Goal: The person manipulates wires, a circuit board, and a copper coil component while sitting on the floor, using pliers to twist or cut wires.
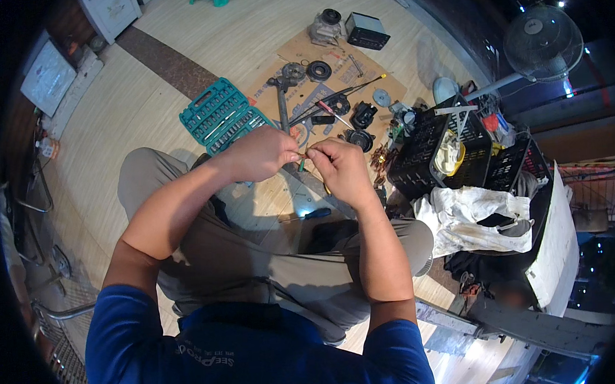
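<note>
My left hand (264, 153) and my right hand (341, 168) meet in front of me, above my lap. Fingers of both are closed in a pinch around a small brownish piece (303, 155), too small for its kind to be made out. Just beyond the hands, a hammer (282, 100) lies on a flattened cardboard sheet (266, 101). A red-handled screwdriver (333, 112) rests there too, among round black parts such as a pulley-like ring (319, 71). Left of the hammer lies an open green socket set case (216, 112).
A black plastic crate (416, 163) stands at the right, with a stained white cloth (470, 219) before it. Behind rises a standing fan (542, 44). A blue-handled screwdriver (315, 213) lies near my legs. A boxy car-radio-like unit (367, 31) sits at the far edge.
</note>
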`<state>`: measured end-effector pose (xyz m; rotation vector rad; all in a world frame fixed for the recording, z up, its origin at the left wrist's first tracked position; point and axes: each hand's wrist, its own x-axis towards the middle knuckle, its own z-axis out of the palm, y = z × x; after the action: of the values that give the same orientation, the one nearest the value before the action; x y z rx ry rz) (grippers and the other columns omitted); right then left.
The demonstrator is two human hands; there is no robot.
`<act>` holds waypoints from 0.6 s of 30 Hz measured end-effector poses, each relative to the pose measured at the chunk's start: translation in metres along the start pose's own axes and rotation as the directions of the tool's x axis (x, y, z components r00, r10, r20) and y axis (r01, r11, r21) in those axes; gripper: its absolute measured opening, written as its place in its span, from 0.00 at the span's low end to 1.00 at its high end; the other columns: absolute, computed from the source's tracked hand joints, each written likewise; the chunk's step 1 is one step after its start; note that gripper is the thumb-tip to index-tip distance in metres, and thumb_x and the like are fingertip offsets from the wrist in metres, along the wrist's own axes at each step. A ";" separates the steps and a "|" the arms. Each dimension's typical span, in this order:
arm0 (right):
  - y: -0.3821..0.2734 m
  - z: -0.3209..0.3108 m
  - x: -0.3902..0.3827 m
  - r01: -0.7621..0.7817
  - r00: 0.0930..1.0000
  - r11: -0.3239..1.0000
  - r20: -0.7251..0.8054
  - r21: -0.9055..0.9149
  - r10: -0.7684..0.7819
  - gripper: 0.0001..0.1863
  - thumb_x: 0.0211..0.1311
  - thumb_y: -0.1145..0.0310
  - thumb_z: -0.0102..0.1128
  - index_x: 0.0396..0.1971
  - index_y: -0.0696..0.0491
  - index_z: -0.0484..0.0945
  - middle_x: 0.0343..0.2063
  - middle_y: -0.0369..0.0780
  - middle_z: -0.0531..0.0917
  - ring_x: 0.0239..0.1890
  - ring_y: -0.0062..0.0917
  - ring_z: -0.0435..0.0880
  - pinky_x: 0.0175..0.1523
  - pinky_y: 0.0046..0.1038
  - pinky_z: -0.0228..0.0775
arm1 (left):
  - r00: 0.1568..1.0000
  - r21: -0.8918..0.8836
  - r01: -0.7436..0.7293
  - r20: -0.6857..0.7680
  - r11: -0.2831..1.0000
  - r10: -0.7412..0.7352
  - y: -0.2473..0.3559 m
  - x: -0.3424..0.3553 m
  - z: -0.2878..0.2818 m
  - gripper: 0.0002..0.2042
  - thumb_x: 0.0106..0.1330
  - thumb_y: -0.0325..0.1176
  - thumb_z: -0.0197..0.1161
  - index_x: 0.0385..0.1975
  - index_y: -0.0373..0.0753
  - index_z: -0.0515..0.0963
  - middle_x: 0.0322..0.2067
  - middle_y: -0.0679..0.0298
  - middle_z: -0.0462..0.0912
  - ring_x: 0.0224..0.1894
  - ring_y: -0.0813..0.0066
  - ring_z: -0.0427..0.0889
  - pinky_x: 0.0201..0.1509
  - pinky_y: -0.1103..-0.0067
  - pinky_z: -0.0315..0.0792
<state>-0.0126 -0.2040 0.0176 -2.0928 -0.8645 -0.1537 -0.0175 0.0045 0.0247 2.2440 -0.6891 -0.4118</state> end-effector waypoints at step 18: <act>-0.001 0.006 0.001 -0.219 0.951 0.959 -0.179 0.182 0.251 0.05 0.57 0.74 0.60 0.29 0.61 0.80 0.21 0.43 0.80 0.22 0.27 0.77 0.30 0.25 0.68 | 0.959 -0.549 0.216 -0.035 0.807 -0.281 -0.004 0.005 0.005 0.08 0.62 0.31 0.60 0.31 0.31 0.79 0.27 0.50 0.80 0.27 0.57 0.79 0.33 0.71 0.72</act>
<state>-0.0136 -0.1981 0.0148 -1.9716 -0.4850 -0.1592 -0.0146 0.0011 0.0174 1.7918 -0.1720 -0.5264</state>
